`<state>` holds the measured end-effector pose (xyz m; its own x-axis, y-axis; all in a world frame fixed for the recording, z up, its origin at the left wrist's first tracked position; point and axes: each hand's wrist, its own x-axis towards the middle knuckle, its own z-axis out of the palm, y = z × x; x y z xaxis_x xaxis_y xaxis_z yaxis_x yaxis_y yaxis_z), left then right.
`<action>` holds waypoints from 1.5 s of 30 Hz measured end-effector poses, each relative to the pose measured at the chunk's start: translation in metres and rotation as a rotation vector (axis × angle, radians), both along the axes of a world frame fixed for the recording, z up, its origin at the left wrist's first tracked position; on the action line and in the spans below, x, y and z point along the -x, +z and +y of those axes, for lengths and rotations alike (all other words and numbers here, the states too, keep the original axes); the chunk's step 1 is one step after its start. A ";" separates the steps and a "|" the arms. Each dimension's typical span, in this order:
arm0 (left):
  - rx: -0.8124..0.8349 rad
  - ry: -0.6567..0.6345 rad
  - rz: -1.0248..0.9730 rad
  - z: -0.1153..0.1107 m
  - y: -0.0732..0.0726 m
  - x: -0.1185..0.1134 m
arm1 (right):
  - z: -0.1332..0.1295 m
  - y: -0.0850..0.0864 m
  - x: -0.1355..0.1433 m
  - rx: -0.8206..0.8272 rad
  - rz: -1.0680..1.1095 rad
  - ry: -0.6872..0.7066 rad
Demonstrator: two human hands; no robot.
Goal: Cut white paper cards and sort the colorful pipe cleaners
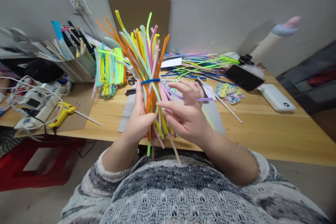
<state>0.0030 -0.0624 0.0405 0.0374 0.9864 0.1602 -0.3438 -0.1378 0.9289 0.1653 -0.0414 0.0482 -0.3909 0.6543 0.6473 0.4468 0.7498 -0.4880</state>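
A thick bundle of many-coloured pipe cleaners (pixel 151 54) stands upright in front of me, cinched at its middle by a dark blue band (pixel 151 81). Around its left side wraps my left hand (pixel 139 115), thumb across the front and fingers behind, partly hidden. My right hand (pixel 187 112) is at the bundle's right side, its fingers stretched and apart, fingertips touching the stems. A purple pipe cleaner (pixel 204 99) sticks out to the right past those fingers. Thin pale sticks (pixel 174 150) poke out below the bundle.
On the wooden table (pixel 262 129) lie loose pipe cleaners (pixel 194 63), a second bundle (pixel 110 70), a phone (pixel 245 77), a white power bank (pixel 277 98) and small pastel pieces (pixel 229 92). A yellow glue gun (pixel 63 113) and power strip (pixel 39 108) are left, near a pen holder (pixel 78 64).
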 end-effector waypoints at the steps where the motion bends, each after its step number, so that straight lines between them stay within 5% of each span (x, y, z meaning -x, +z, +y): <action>1: -0.003 0.000 0.005 -0.001 0.000 -0.001 | 0.001 0.002 0.003 -0.004 -0.062 -0.024; 5: -0.024 -0.026 0.016 -0.001 -0.004 -0.001 | 0.008 -0.002 0.011 0.090 -0.135 -0.102; 12: -0.193 0.014 0.168 0.003 -0.021 -0.009 | 0.017 -0.019 0.018 0.341 -0.002 0.002; 15: -0.227 0.084 0.195 0.004 -0.025 -0.013 | 0.024 -0.022 0.020 0.478 0.148 0.057; 22: -0.209 0.220 0.128 0.009 -0.031 -0.015 | 0.035 -0.024 0.019 1.098 0.690 0.330; 26: -0.213 0.235 0.095 0.010 -0.032 -0.017 | 0.037 -0.025 0.017 1.223 0.802 0.374; 30: -0.212 0.327 0.103 0.011 -0.030 -0.018 | 0.036 -0.023 0.012 1.083 0.577 0.378; 34: -0.144 0.472 0.070 0.013 -0.030 -0.020 | 0.025 -0.028 0.009 0.760 0.308 0.243; 38: -0.216 0.649 0.108 0.016 -0.028 -0.014 | 0.006 -0.036 0.002 0.624 0.206 0.167; 42: -0.352 0.778 0.174 0.020 -0.019 0.015 | -0.010 -0.044 -0.027 0.488 0.097 0.124; 45: -0.495 0.901 0.198 0.022 -0.013 0.045 | -0.012 -0.054 -0.065 0.398 0.146 -0.054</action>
<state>-0.0422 -0.0401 0.0278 -0.6093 0.4880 0.6249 0.2269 -0.6479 0.7272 0.2299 -0.0532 -0.0053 -0.2720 0.8815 0.3861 0.3851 0.4674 -0.7958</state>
